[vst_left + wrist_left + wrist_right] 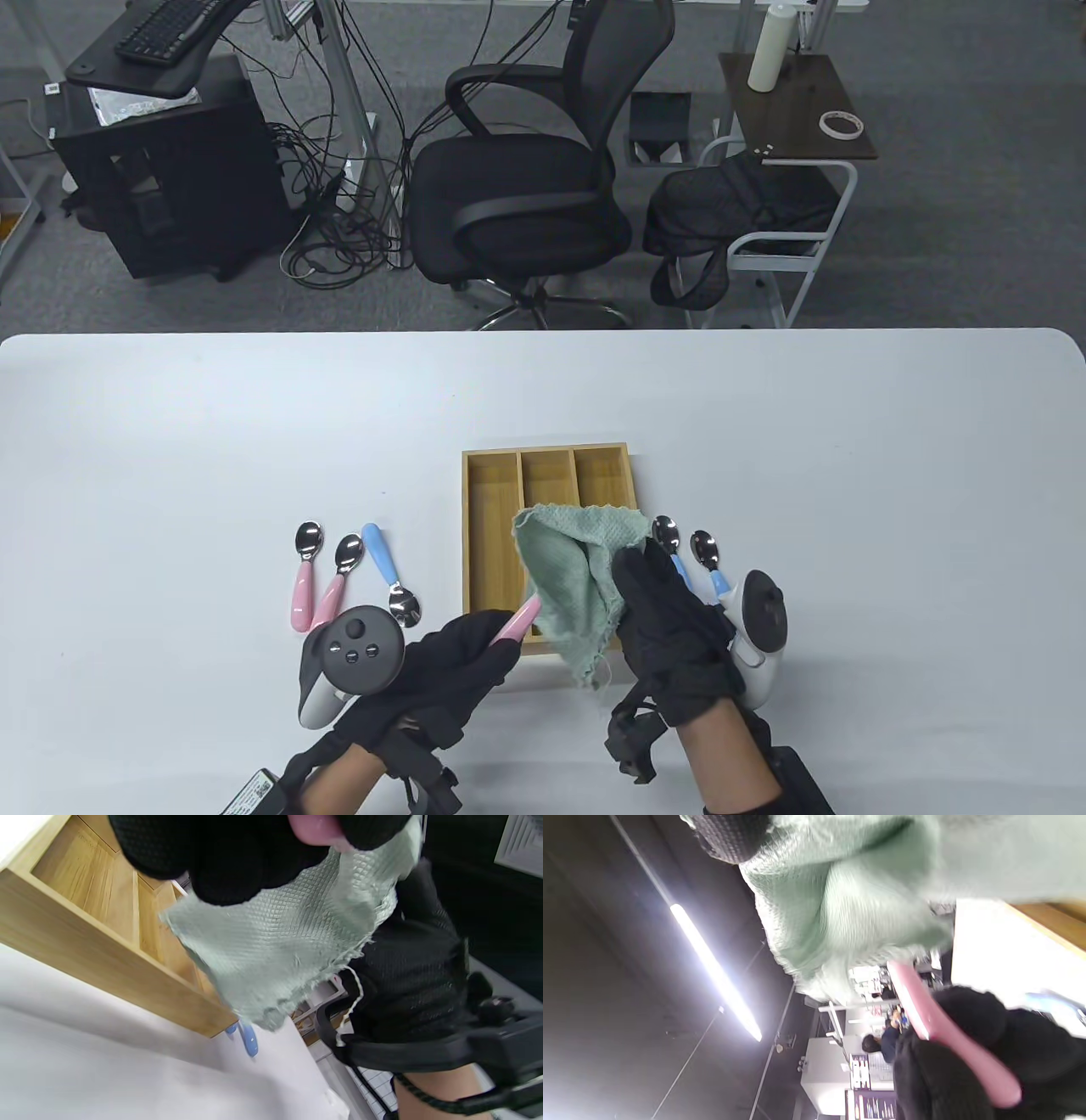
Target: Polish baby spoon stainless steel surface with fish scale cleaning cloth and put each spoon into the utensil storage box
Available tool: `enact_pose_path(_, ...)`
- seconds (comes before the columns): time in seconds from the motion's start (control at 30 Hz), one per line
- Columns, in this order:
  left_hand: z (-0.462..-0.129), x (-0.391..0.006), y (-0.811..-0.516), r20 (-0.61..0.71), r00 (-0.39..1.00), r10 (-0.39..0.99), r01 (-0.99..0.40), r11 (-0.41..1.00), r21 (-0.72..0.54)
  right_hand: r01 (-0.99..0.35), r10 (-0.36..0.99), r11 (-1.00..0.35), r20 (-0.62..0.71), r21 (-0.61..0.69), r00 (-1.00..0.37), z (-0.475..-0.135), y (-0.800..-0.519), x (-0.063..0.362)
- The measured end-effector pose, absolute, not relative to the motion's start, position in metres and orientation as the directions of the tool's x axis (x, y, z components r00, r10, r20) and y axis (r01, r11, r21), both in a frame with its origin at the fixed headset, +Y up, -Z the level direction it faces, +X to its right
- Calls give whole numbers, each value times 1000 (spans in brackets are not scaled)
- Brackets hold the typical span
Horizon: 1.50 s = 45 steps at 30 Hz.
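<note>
Pink-handled baby spoon (518,622) is held above the near edge of the bamboo utensil storage box (488,501) in the table view, its long axis slanting from lower left up to the right, the bowl end buried in the green fish scale cleaning cloth (570,586). The left hand (441,671) comes in from the bottom edge with its fingers curled round the pink handle. The right hand (670,628) reaches up beside it, its fingers wrapped in the cloth and bunching it over the spoon's hidden end. On the white worktop (170,441), two pink spoons (318,577) and one blue spoon (386,569) lie left of the box; two blue-handled spoons (691,556) lie just right of it, partly behind the right hand.

From the left wrist view, the cloth hangs below the gloved fingers (237,861), with a pink tip of the handle (316,827) showing at the top edge and the box's compartments behind.

From the right wrist view, the pink handle (946,1035) runs diagonally out of the cloth (848,899) into the left hand's closed fingers (950,1069).
</note>
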<state>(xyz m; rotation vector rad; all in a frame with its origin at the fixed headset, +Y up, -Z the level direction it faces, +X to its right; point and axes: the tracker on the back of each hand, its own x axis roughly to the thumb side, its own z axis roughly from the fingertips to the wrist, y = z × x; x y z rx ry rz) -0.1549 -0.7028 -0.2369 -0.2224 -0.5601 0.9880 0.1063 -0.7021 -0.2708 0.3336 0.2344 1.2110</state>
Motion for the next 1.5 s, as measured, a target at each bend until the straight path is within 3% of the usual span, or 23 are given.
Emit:
enact_pose_path(0.1,-234,-148,-703,373,472,799,-695,597,-400,-747,866,484,-125,455,484,-268,-708,99)
enact_pose_path(0.2,-231,-145,-700,399,488,776,-682,625,-380,-792,868,493,-145,361,475,-266,-711,101)
enact_pose_path(0.37,-223,-140,-691,464,511,723,-665,675,-319,-940,974,220,-14,261,224,-264,-705,102)
enact_pose_path(0.6,-216,-137,-686,532,574,622,-605,760,-235,-912,976,215,-99,349,192,-267,-710,103)
enact_pose_path(0.73,-216,-136,-690,530,586,613,-588,771,-244,-931,995,102,-56,350,88,-267,-708,107)
enact_pose_path(0.97,-218,-138,-692,510,582,633,-606,756,-247,-967,973,-206,139,148,-186,-258,-700,105)
enact_pose_path(1.07,-219,-139,-692,503,575,645,-613,747,-258,-958,955,-258,183,129,-232,-256,-698,105)
enact_pose_path(1.17,-219,-141,-692,499,580,644,-617,747,-247,-962,967,-210,180,175,-178,-255,-698,104)
enact_pose_path(1.33,-221,-144,-693,490,583,648,-624,744,-241,-933,992,66,78,353,99,-260,-706,101)
enact_pose_path(1.5,-218,-140,-694,520,612,596,-579,785,-219,-963,992,-3,126,270,32,-260,-707,101)
